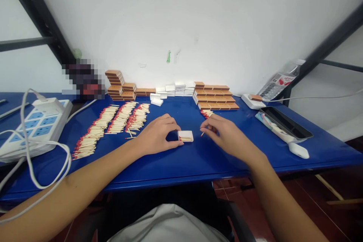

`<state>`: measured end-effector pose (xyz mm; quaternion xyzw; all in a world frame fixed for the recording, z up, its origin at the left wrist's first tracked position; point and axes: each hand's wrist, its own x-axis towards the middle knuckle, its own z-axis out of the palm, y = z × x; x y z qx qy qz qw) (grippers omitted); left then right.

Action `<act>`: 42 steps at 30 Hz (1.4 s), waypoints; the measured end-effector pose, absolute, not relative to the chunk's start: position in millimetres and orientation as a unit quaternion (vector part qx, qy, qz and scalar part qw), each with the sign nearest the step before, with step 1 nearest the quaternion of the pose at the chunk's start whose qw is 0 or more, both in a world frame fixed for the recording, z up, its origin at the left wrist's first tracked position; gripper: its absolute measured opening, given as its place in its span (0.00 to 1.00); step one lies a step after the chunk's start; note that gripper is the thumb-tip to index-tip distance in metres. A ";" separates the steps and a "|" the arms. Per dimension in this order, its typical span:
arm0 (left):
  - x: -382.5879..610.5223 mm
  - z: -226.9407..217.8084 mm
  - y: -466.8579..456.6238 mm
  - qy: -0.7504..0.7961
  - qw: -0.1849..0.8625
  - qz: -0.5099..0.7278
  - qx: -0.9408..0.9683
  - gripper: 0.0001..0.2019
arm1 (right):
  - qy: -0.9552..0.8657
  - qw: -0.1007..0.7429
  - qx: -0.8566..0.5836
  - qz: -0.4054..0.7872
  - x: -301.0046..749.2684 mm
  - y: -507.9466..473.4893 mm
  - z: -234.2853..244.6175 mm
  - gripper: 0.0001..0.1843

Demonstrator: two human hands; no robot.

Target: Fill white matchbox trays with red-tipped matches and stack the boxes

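A white matchbox tray (189, 134) lies on the blue table with a few matches in its bottom. My left hand (159, 136) grips its left end between thumb and fingers. To the right of the tray, my right hand (224, 132) is pinched around a match (202, 134), apart from the tray. Behind that hand a small pile of red-tipped matches (206, 113) is partly hidden by it. Left of my left hand, several long rows of matches (102, 124) lie on the table.
Brown matchboxes (217, 96) are stacked along the wall, with more boxes (121, 89) at left and white trays (176, 89) between. A power strip (36, 124) with cables stands at left. At right are a plastic bottle (280, 81), a black tray (286, 123) and a white case (298, 150).
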<state>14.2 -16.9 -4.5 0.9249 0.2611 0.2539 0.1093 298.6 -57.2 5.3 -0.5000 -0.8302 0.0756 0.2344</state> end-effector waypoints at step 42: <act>14.4 -5.4 -15.2 0.265 0.116 0.248 0.925 0.13 | -0.831 0.213 -0.495 0.135 303.0 -57.4 6.2 0.10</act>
